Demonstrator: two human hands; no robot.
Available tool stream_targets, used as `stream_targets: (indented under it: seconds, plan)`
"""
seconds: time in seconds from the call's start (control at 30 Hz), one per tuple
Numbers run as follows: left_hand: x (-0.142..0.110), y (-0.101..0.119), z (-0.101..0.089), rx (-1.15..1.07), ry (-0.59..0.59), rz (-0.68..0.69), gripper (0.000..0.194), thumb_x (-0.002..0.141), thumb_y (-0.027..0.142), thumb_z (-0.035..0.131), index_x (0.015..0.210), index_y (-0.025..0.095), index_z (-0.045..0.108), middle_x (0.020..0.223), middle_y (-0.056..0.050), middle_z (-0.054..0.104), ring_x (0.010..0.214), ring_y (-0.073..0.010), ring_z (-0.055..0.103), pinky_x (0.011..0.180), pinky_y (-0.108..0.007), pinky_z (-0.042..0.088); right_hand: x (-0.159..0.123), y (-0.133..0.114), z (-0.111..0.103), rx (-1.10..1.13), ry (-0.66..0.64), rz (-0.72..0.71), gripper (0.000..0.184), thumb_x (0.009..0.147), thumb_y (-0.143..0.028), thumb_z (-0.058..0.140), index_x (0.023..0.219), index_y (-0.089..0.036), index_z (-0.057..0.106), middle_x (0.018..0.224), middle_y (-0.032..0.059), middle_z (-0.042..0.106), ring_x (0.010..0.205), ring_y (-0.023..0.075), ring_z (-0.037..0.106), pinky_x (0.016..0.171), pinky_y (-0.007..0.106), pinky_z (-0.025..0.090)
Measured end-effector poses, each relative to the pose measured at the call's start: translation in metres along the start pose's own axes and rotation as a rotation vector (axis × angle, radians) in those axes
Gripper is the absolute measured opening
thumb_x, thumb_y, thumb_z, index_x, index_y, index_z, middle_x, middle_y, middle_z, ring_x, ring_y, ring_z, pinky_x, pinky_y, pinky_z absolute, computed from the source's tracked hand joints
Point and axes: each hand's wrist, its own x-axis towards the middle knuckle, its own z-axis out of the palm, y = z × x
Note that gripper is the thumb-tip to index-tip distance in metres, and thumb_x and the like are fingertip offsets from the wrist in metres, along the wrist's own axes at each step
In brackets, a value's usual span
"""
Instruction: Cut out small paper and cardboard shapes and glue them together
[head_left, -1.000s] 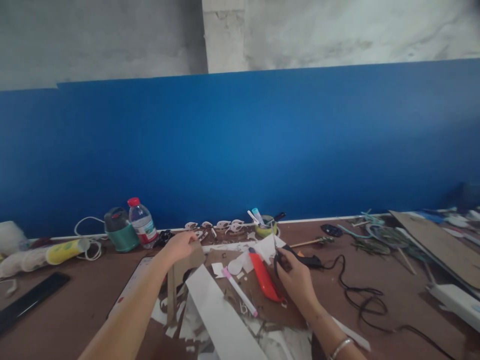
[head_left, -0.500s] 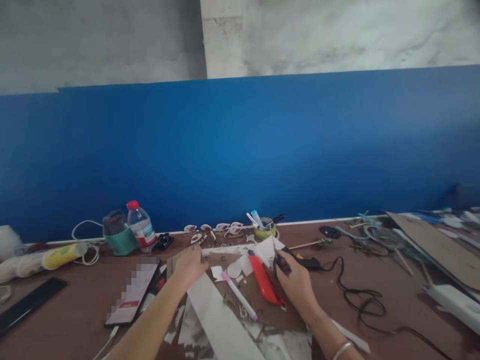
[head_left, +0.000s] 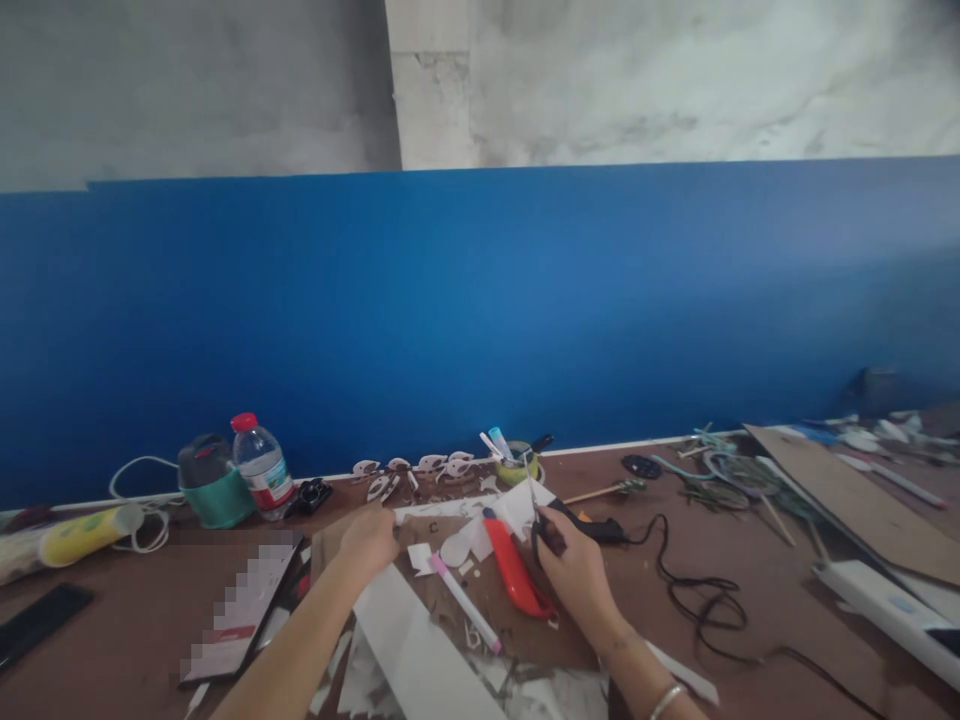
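Our right hand (head_left: 574, 560) pinches the scissors (head_left: 535, 540) beside the red tool (head_left: 517, 570); a slackened grip could drop them onto it. We cannot tell whether our left hand (head_left: 370, 540) pinches the white paper strip (head_left: 420, 635).

I find the table (head_left: 135, 640) brown and crowded. I take the red-capped bottle (head_left: 265, 478), upright, as reference. Just left of it I note a teal container (head_left: 217, 502); farther left, a yellow-banded tube (head_left: 94, 537). Nearer me than the bottle lie a screened device (head_left: 246, 608) and, farther left, a black phone (head_left: 45, 620). Well right of the bottle lie a tangled black cable (head_left: 709, 580) and a white box (head_left: 885, 606).
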Motion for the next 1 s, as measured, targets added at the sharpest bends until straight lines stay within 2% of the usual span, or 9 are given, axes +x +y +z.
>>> stream_targets:
  seconds: [0.13, 0.33, 0.63, 0.77, 0.83, 0.9, 1.0]
  plan:
    - [-0.007, 0.009, -0.011, 0.108, 0.008, 0.008, 0.026, 0.074, 0.002, 0.046, 0.08, 0.012, 0.07, 0.089, -0.021, 0.071, 0.089, -0.0311, 0.068, 0.074, -0.036, 0.048, 0.0, 0.0, 0.001, 0.009, 0.016, -0.012, 0.036, 0.079, -0.032, 0.05, 0.106, -0.016, 0.065, 0.087, 0.0076, 0.073, 0.077, 0.0221, 0.069, 0.071, 0.031, 0.053]
    - [-0.019, 0.022, -0.04, 0.213, 0.107, -0.023, 0.035, 0.081, 0.001, 0.036, 0.095, 0.011, 0.067, 0.096, -0.021, 0.07, 0.092, -0.0336, 0.067, 0.075, -0.042, 0.049, 0.0, 0.0, 0.002, 0.007, 0.042, 0.003, 0.036, 0.077, -0.031, 0.051, 0.106, -0.016, 0.066, 0.081, 0.0063, 0.073, 0.071, 0.0208, 0.068, 0.066, 0.028, 0.052]
    - [-0.032, 0.027, -0.06, 0.25, 0.18, 0.005, 0.041, 0.08, -0.001, 0.037, 0.103, 0.019, 0.065, 0.095, -0.014, 0.072, 0.088, -0.0293, 0.069, 0.07, -0.038, 0.051, -0.001, 0.0, 0.001, 0.041, 0.028, 0.016, 0.038, 0.077, -0.036, 0.052, 0.106, -0.015, 0.066, 0.077, 0.0064, 0.071, 0.069, 0.0216, 0.066, 0.067, 0.03, 0.05]
    - [-0.042, 0.026, -0.069, 0.223, 0.258, 0.014, 0.042, 0.078, 0.0, 0.041, 0.103, 0.02, 0.067, 0.09, -0.014, 0.073, 0.085, -0.0297, 0.069, 0.068, -0.038, 0.052, 0.0, 0.002, 0.002, 0.118, 0.044, 0.043, 0.037, 0.074, -0.035, 0.058, 0.104, -0.016, 0.067, 0.074, 0.0053, 0.07, 0.068, 0.0222, 0.064, 0.067, 0.032, 0.049]
    - [-0.049, 0.026, -0.071, 0.181, 0.349, 0.057, 0.045, 0.075, -0.001, 0.042, 0.106, 0.021, 0.067, 0.096, -0.013, 0.073, 0.085, -0.0291, 0.07, 0.068, -0.038, 0.053, 0.001, 0.001, 0.003, 0.241, 0.074, 0.077, 0.036, 0.072, -0.036, 0.063, 0.103, -0.017, 0.067, 0.078, 0.0057, 0.071, 0.071, 0.0224, 0.064, 0.069, 0.032, 0.049]
    - [-0.055, 0.029, -0.068, 0.144, 0.548, 0.198, 0.051, 0.074, -0.003, 0.039, 0.11, 0.021, 0.065, 0.109, -0.012, 0.07, 0.093, -0.0273, 0.068, 0.072, -0.038, 0.055, 0.003, -0.002, 0.002, 0.451, 0.094, 0.127, 0.039, 0.07, -0.038, 0.068, 0.103, -0.017, 0.067, 0.082, 0.0059, 0.071, 0.074, 0.0216, 0.064, 0.069, 0.031, 0.048]
    - [-0.064, 0.042, -0.054, 0.124, 0.959, 0.603, 0.047, 0.078, -0.003, 0.035, 0.11, 0.016, 0.065, 0.113, -0.01, 0.069, 0.104, -0.0219, 0.064, 0.089, -0.037, 0.051, 0.004, -0.012, -0.002, 0.783, 0.056, 0.239, 0.043, 0.067, -0.041, 0.073, 0.103, -0.018, 0.064, 0.078, 0.0041, 0.071, 0.064, 0.0173, 0.061, 0.06, 0.027, 0.046]
